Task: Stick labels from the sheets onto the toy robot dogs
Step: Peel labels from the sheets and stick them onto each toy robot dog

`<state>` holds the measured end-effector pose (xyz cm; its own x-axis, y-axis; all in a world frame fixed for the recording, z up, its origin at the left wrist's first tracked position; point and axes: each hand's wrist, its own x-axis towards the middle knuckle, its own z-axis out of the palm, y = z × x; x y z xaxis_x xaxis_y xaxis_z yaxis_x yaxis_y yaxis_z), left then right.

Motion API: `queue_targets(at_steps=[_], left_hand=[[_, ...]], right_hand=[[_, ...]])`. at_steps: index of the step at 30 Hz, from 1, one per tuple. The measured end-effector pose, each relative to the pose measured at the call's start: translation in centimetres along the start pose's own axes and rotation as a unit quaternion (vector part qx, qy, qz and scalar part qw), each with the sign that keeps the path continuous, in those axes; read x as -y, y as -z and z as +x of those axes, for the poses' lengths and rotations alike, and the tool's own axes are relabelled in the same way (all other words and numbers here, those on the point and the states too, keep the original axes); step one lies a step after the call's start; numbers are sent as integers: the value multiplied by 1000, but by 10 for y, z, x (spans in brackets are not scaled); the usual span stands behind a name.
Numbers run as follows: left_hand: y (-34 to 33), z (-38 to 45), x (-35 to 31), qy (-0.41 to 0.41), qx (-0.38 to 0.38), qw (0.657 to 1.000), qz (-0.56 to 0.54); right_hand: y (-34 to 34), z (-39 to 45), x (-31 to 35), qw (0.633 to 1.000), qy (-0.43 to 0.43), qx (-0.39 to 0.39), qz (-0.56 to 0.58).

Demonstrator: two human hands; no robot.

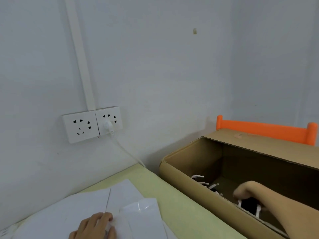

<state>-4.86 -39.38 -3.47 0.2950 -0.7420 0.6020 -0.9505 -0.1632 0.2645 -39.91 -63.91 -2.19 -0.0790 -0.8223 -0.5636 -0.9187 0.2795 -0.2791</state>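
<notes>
Mostly smooth sheets (86, 206), corrugated box (183, 180)

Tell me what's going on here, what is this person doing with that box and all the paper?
A person is reaching into an open cardboard box with the right hand, which grips a black and white toy robot dog; more toy parts lie deeper in the box. The left hand rests on white label sheets spread over the green table. No label looks applied yet.
</notes>
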Motion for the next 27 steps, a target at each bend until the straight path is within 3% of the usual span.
queue_targets(at_steps=[3, 5, 8, 10, 13, 16, 18, 22, 25, 27], left_hand=[[-1, 1, 1, -6, 22, 999, 24], [0, 1, -1, 9, 62, 997, 38], [5, 1, -1, 14, 83, 996, 30], [11, 1, 1, 29, 146, 989, -15], [5, 3, 6, 35, 98, 992, 67], [8, 2, 9, 5, 150, 988, 27], [5, -4, 8, -7, 102, 994, 44], [10, -6, 6, -39, 43, 997, 45], [16, -8, 3, -69, -3, 996, 57], [22, -3, 0, -55, 87, 991, 88]], right_hand=[[2, 26, -10, 990, 43, -121, 50], [5, 39, -14, 967, 91, -179, 157], [6, 34, -9, 975, 156, -96, 124], [4, 31, -9, 981, 167, -74, 68], [-1, 30, -12, 983, 168, -49, 56], [0, 12, -1, 980, 186, -38, 56], [1, -2, 13, 972, 225, -66, 32], [-3, -34, 48, 930, 313, -195, 6], [-20, -73, 79, 865, 387, -312, 72], [-35, -102, 99, 811, 444, -365, 111]])
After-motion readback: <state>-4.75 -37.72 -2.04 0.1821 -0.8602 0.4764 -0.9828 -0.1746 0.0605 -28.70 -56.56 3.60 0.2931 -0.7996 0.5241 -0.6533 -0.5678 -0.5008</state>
